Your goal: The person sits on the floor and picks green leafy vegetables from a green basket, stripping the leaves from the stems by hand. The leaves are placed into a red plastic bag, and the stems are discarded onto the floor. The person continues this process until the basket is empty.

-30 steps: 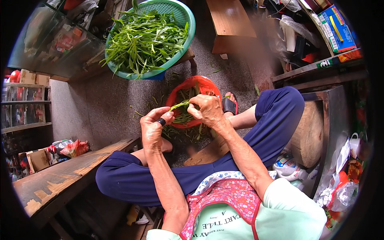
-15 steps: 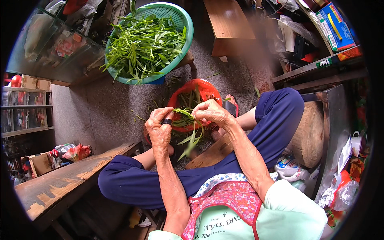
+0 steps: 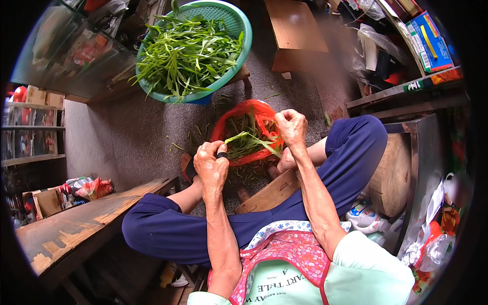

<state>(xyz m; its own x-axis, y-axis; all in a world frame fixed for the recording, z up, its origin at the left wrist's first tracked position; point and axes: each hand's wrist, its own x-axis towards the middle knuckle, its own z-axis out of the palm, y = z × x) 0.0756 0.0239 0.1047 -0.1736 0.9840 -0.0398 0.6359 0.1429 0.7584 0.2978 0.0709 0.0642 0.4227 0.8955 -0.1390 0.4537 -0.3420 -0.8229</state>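
Nearest the camera, the left hand [image 3: 212, 165] is fisted around what looks like a small black-handled tool, its grip closed tight on the handle; the blade itself cannot be made out. Level with it, the right hand [image 3: 291, 127] has its grip pinched shut on the far end of 1 green vegetable stem [image 3: 250, 138], which stretches between the 2 hands above the knees. To do this step well, I judge the stem should be kept taut, the tool worked away from the thumb, and the hands held over the bag so that trimmings drop into it.

Directly below the stem, the red plastic bag [image 3: 255, 113] lies open on the grey floor [image 3: 127, 137], with cut stems and leaves inside and scraps scattered around it. A wooden block [image 3: 269, 193] sits between the legs, just beside the bag.

Farther off, a green basket [image 3: 243, 28] heaped with leafy greens [image 3: 188, 53] rests on a low stool, well apart from the hands.
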